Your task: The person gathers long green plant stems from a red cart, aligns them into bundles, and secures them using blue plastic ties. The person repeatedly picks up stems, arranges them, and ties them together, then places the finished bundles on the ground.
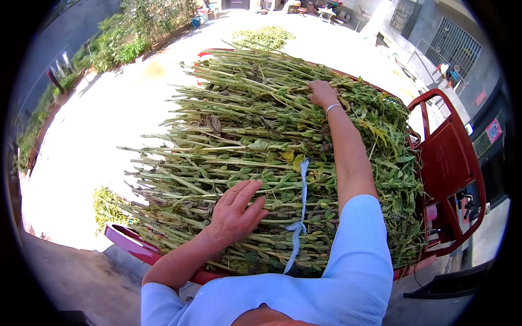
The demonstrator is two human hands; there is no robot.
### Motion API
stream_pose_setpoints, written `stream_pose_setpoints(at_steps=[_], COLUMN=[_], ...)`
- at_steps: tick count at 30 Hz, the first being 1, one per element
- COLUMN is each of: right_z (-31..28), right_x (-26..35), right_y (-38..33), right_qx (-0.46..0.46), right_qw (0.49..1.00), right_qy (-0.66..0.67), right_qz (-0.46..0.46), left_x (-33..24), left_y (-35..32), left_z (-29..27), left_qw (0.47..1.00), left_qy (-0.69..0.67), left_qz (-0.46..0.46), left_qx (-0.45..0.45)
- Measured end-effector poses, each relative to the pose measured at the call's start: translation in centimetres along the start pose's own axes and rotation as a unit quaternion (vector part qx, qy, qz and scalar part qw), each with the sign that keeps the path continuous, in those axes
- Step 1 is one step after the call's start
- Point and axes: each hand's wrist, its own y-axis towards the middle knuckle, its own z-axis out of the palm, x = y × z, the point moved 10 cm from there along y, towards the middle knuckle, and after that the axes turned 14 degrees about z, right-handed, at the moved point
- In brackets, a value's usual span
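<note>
A pale blue strip [296, 226] lies over leafy green stalks [239, 136], heaped all around it on a red cart [130, 239]. Left of the strip, the person's left hand [236, 209] is loosely open, visibly holding nothing. Beyond the strip and slightly right, the right hand [323, 95] bends onto the stalks; whether it grips any cannot be told.
</note>
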Motion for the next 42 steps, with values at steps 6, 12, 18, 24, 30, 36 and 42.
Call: stream_pose_setpoints(at_steps=[6,12,18,24,30,36,42], right_z=[-2.0,-9.7,-11.8,-7.2,-10.9,-4.5,-3.1], right_x=[0.6,-2.5,-5.1,-0.4,8.2,16.7,17.9], right_y=[-0.1,-4.1,-7.1,-10.3,-12.4,-12.4,-13.2], right_qx=[-0.160,-0.203,-0.112,-0.180,-0.230,-0.074,-0.030], right_qw=[0.978,0.959,0.954,0.916,0.878,0.921,0.932], right_qy=[-0.087,0.016,0.221,0.288,0.316,0.261,0.220], right_qz=[-0.099,-0.195,-0.171,-0.214,-0.277,-0.281,-0.286], left_x=[1.5,1.3,0.8,0.5,0.9,0.9,1.2], left_y=[-0.9,-0.6,-0.3,-0.5,-1.0,-0.7,-1.0], left_z=[0.5,0.4,0.6,1.3,1.5,0.8,0.3], left_qw=[1.000,1.000,1.000,1.000,0.999,0.999,0.999], left_qy=[0.009,0.014,0.007,-0.009,-0.019,-0.017,-0.005], left_qz=[-0.016,-0.017,-0.013,-0.010,-0.021,-0.027,-0.031], left_qx=[0.003,0.006,0.008,0.016,0.033,0.025,0.016])
